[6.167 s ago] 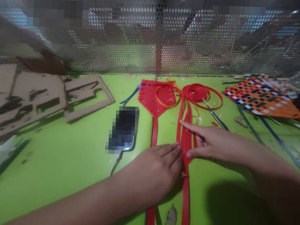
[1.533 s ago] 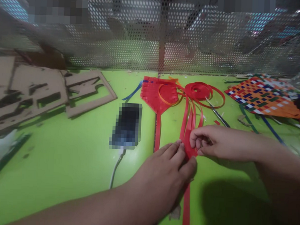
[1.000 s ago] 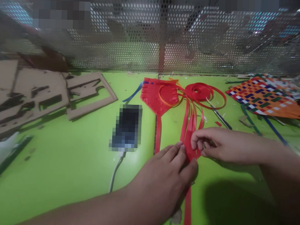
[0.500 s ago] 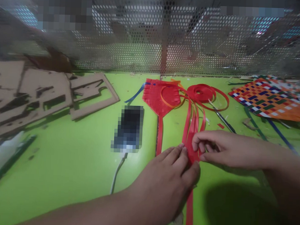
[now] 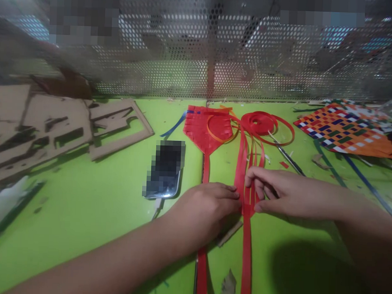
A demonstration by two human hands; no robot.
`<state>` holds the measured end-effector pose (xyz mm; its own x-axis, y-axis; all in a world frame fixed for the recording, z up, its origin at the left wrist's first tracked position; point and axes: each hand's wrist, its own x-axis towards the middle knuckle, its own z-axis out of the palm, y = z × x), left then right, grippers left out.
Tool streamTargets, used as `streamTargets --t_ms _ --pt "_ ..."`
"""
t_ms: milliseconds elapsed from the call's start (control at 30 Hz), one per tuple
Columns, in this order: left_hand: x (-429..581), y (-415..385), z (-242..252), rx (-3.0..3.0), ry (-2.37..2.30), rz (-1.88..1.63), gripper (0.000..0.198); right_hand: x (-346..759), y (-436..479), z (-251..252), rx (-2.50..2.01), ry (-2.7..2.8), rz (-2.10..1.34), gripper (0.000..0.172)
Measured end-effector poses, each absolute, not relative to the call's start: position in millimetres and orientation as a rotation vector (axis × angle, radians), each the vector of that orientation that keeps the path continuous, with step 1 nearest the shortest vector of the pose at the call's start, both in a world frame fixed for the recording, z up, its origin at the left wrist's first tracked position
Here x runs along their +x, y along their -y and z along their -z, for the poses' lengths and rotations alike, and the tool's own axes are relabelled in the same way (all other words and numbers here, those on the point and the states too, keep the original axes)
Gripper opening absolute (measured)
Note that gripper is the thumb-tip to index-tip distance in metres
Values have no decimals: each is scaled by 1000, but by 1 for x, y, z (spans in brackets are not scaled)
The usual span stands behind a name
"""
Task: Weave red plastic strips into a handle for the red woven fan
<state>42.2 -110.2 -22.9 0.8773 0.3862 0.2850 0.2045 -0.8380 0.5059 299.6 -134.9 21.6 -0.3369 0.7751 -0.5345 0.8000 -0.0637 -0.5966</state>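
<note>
Several narrow red strips [image 5: 241,170] lie side by side, joined at a crosswise red band, with one long red tail [image 5: 247,260] running toward me. My left hand [image 5: 213,209] is closed, palm down, its fingertips against the left edge of these strips. On their right side, my right hand [image 5: 274,190] has curled fingers and its thumb on the strips near the band. What lies under the left fingers is hidden. Beyond the hands rests a red woven piece [image 5: 207,130] with a pointed lower end. Next to it sits a coil of red ribbon [image 5: 259,123].
A phone [image 5: 164,171] with a white cable lies left of my hands. Cut cardboard frames [image 5: 119,127] are at the far left. A thin pointed tool [image 5: 288,154] and a multicoloured woven sheet [image 5: 341,128] are on the right. A perforated metal panel [image 5: 160,64] stands behind.
My left hand has shifted up and left, uncovering the lower band of the strips and a cardboard scrap. My right hand stays at the strips with little change. The view has shifted slightly.
</note>
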Motion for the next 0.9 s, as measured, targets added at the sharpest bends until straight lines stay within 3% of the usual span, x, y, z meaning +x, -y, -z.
streamTargets --t_ms 400,733,900 --pt "55 117 23 2411 -583 -515 17 290 136 -18 1841 -2194 1169 23" --pt "53 104 20 2275 -762 -460 5 283 140 -16 1867 -2172 1013 45" --pt "52 102 21 2255 -753 -435 6 278 141 -14 1925 -2102 1027 38"
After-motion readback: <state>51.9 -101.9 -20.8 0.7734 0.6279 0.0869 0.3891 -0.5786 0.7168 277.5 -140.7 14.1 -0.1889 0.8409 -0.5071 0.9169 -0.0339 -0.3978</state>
